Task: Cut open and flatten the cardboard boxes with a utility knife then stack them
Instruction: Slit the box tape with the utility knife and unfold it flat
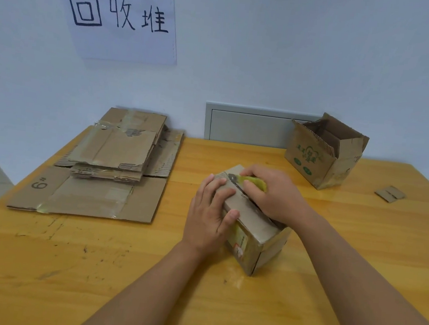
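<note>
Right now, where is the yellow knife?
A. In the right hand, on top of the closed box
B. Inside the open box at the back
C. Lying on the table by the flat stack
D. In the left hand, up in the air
A: the right hand grips the knife with its blade on top of the box, while the left hand rests on the box beside it.

Flattened cardboard stack [108, 167] blocks the table's [67, 266] far left; open box [324, 157] and a cardboard scrap [390, 193] sit far right. Bare lane runs between stack and small box [251, 228] at centre. Near edge is open on the left.
</note>
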A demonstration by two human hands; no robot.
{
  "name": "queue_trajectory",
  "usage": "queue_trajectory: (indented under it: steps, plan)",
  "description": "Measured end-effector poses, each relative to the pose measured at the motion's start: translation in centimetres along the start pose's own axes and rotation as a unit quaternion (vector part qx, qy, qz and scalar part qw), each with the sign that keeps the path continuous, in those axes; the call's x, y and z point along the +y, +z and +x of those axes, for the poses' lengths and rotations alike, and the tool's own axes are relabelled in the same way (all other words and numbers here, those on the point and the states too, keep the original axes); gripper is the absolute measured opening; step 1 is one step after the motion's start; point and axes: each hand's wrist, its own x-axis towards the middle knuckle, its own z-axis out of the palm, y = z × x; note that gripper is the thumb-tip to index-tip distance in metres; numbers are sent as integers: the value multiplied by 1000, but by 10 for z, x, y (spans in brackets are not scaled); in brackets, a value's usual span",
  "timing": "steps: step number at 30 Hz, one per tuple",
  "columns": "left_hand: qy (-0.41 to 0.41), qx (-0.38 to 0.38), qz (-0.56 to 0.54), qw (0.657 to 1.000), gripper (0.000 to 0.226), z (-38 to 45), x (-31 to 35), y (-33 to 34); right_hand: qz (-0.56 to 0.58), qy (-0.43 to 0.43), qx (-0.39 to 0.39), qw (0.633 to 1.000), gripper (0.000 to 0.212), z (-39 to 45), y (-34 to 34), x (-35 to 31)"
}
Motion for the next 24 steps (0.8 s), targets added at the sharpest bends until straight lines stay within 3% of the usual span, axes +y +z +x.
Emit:
queue_trajectory:
  steps: [6, 24]
  plan:
    - [-2, -8, 1, 1000, 52, 0, 1, -2, 18, -1, 27, 999, 21, 4, 0, -5]
    - [2, -10, 7, 1000, 51, 0, 4, -3, -25, 2, -19, 1000, 21, 0, -4, 2]
